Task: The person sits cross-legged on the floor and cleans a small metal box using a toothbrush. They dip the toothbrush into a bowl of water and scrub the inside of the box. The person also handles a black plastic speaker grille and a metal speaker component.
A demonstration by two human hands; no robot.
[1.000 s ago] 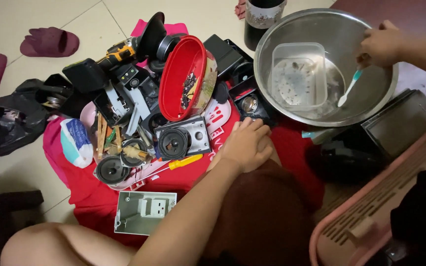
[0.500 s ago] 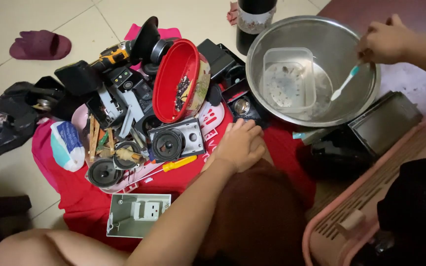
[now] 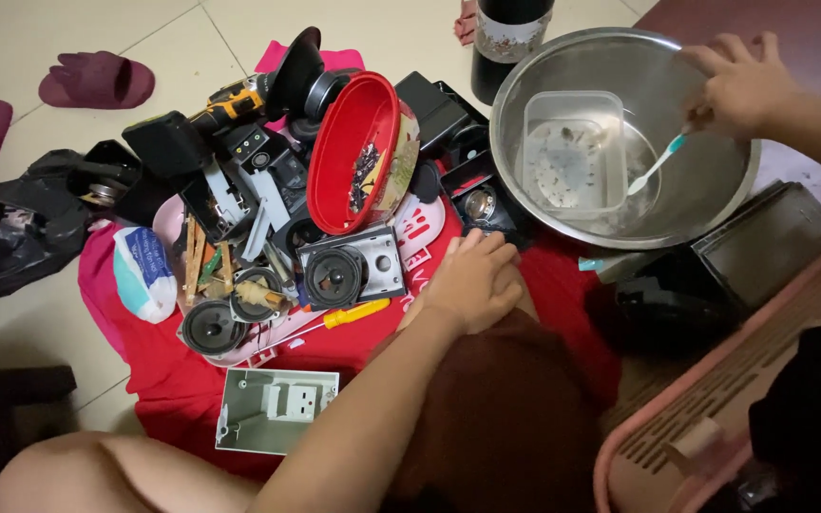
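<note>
My right hand (image 3: 738, 85) sits at about two o'clock in the view, fingers pinched shut around the handle of a white and teal toothbrush (image 3: 656, 168), whose head dips toward the floor of the big steel bowl (image 3: 715, 195). Inside the bowl, at its nine o'clock side, lies a clear plastic container (image 3: 570, 152) speckled with small dark bits — I cannot tell what they are. My left hand (image 3: 472, 280) rests near the centre of the view, loosely curled, palm down on the red cloth (image 3: 353, 347); I cannot tell whether anything is under it.

Around it the floor is crowded: a grey speaker unit (image 3: 349, 274) just at its nine o'clock, a yellow-handled screwdriver (image 3: 353, 313) below that, a red bowl (image 3: 349, 157) tipped on edge at eleven o'clock with dark bits inside, and a dark bottle (image 3: 510, 38) standing at twelve, close beside the steel bowl's rim.

What worries me (and it is only a judgement): the steel bowl seems to hold some liquid, and a hard scrub or a knock on the rim could slop it onto the electronic parts lying right against it. The tilted red bowl also looks poorly propped — a nudge from my left forearm could spill it. The bottle stands near enough for my right elbow to tip it.
</note>
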